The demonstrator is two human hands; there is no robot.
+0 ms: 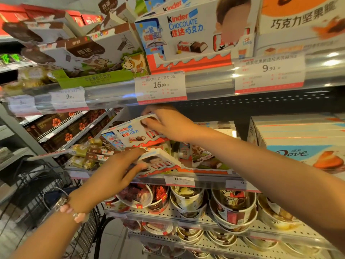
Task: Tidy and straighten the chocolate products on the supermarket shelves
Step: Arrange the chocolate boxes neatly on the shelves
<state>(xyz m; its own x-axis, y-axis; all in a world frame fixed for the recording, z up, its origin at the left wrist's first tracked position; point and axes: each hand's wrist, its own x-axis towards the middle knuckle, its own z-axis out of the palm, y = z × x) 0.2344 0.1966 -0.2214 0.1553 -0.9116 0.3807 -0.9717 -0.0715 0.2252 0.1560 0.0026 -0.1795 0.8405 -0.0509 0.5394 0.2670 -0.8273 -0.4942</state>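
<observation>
My right hand (pixel 166 124) grips the right end of a white and red Kinder chocolate box (pixel 130 133), held tilted above the middle shelf. My left hand (pixel 121 169) holds a second Kinder box (pixel 160 163) lying at the front edge of that shelf (pixel 205 177), thumb on top and fingers underneath. Behind the two boxes stand more Kinder packs (pixel 203 157), partly hidden by my right forearm. Small brown and green chocolate packs (pixel 89 154) lie in a loose heap to the left.
The upper shelf carries a large Kinder display box (pixel 196 36) and cow-print chocolate cartons (pixel 89 53). Dove boxes (pixel 302 146) fill the right of the middle shelf. Round tubs of chocolates (pixel 233 206) sit on the shelves below. A wire shopping trolley (pixel 56 199) stands at lower left.
</observation>
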